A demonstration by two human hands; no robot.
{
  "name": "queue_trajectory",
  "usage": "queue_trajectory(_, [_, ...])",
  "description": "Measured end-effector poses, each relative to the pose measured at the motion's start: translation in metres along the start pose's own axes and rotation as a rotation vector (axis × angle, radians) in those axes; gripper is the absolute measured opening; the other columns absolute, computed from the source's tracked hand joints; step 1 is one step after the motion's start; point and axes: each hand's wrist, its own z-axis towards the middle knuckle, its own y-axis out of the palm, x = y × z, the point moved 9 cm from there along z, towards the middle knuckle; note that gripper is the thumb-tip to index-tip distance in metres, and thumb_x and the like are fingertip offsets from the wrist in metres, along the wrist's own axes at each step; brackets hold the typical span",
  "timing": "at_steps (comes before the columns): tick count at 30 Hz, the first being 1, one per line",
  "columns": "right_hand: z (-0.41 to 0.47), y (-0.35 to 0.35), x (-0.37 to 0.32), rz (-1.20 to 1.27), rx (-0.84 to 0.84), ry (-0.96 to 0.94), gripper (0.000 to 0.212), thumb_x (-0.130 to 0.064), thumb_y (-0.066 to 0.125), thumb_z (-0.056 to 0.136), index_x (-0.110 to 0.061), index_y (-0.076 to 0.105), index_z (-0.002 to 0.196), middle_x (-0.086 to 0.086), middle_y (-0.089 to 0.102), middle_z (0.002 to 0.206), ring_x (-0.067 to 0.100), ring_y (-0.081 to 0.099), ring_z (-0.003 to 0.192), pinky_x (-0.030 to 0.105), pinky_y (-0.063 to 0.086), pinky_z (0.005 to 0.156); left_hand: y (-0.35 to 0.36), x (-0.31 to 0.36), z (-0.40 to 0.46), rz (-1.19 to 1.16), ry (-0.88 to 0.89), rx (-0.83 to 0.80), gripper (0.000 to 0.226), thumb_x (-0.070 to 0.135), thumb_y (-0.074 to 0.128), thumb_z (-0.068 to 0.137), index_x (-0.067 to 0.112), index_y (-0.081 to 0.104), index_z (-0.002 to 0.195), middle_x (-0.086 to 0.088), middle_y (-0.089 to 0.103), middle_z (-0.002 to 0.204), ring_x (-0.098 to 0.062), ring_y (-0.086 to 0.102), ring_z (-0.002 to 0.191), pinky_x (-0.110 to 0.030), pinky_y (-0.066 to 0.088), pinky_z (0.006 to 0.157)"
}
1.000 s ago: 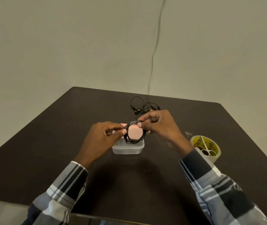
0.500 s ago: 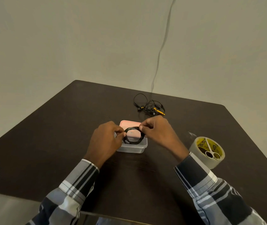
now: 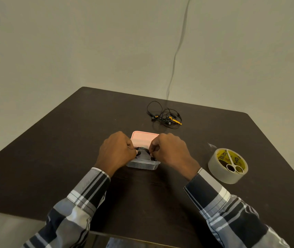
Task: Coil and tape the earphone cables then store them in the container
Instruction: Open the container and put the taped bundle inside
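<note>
While knuckles-up over the container [image 3: 143, 165] — both hands' fingers [image 3: 133, 152] pinching the coiled earphone cable [image 3: 142, 150].

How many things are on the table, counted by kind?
Black earphone cables: 2, one coiled bundle held by both hands in the container, one loose tangle behind it
Clear plastic container: 1
Pink lid: 1
Roll of clear tape: 1
Small white-handled scissors: 1
Total: 6

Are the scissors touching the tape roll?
Touching. The head view shows the scissors lying across the top of the tape roll, handles resting on its near rim.
</note>
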Motion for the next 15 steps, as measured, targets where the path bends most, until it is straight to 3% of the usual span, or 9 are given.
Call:
queue_trajectory(3, [-0.001,0.002,-0.003,-0.074,0.041,-0.030,0.019,-0.027,0.066,0.087,-0.032,0.077,0.102,0.004,0.069,0.113,0.029,0.063,0.103,0.033,0.046,0.074,0.003,0.001,0.002,0.022,0.016,-0.045,0.015,0.033,0.077,0.080,0.019,0.080,0.076,0.010,0.070,0.078,-0.006,0.056,0.062,-0.017,0.032,0.048])
queue_trajectory(7, [-0.004,0.000,0.002,-0.034,0.056,-0.019,0.020,-0.029,0.064,0.089,-0.036,0.076,0.103,0.000,0.070,0.115,0.028,0.065,0.102,0.035,0.052,0.081,0.003,-0.001,0.001,-0.022,0.019,-0.025,0.019,0.040,0.075,0.084,0.023,0.079,0.076,0.014,0.067,0.073,-0.005,0.057,0.061,-0.018,0.035,0.050])
queue_trajectory(11, [-0.006,-0.020,0.030,0.297,0.216,0.056,0.009,-0.029,0.074,0.084,-0.035,0.078,0.090,-0.014,0.076,0.096,0.011,0.069,0.089,0.034,0.056,0.081,-0.011,-0.009,-0.003,-0.210,0.022,0.141,0.012,0.039,0.077,0.081,0.029,0.075,0.075,0.014,0.062,0.082,-0.003,0.056,0.072,-0.017,0.036,0.057])
queue_trajectory(15, [-0.006,-0.018,0.062,0.669,0.293,0.174,0.003,-0.026,0.079,0.082,-0.024,0.078,0.081,-0.009,0.075,0.073,0.011,0.070,0.063,0.033,0.060,0.061,-0.008,-0.025,-0.001,-0.556,-0.044,0.168,0.009,0.032,0.076,0.084,0.024,0.077,0.081,0.008,0.073,0.078,-0.008,0.066,0.073,-0.027,0.053,0.066])
